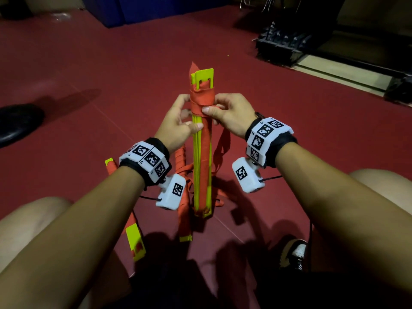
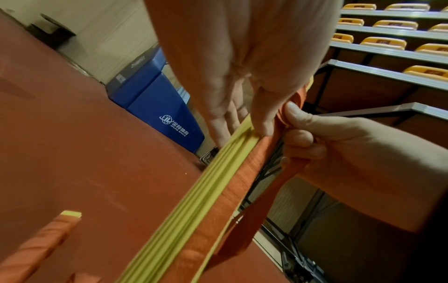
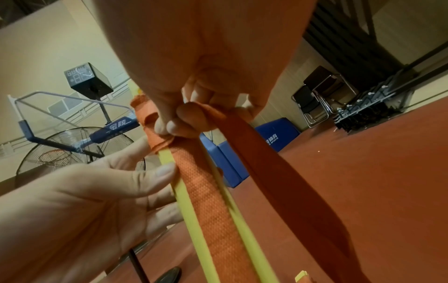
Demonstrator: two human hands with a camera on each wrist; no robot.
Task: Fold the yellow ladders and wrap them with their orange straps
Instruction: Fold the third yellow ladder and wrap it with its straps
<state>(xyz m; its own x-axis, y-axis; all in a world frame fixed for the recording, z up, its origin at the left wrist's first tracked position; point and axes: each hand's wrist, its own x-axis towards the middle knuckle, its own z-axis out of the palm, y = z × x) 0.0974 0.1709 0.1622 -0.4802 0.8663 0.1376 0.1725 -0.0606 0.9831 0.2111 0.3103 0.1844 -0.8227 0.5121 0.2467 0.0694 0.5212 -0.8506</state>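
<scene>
I hold a folded yellow ladder bundle [image 1: 201,157] upright over the red floor. Its orange strap [image 1: 201,100] is wound several turns around the bundle near the top. My left hand [image 1: 191,121] grips the bundle just below the wraps, thumb on the front and fingers behind. My right hand [image 1: 211,107] pinches the strap at the lowest wrap. In the right wrist view, the loose strap tail [image 3: 278,172] runs down from the right hand [image 3: 184,122] beside the yellow ladder rail [image 3: 184,201]. In the left wrist view, the left hand [image 2: 242,92] holds the ladder edges [image 2: 206,191].
A strap-wrapped ladder bundle [image 1: 183,175] and another ladder [image 1: 133,235] lie on the floor by my knees. Also in view are a black shoe [image 1: 17,123] to the left, blue mats [image 1: 133,10] at the back, a black rack [image 1: 283,45] at the back right, and a standing fan [image 3: 72,153].
</scene>
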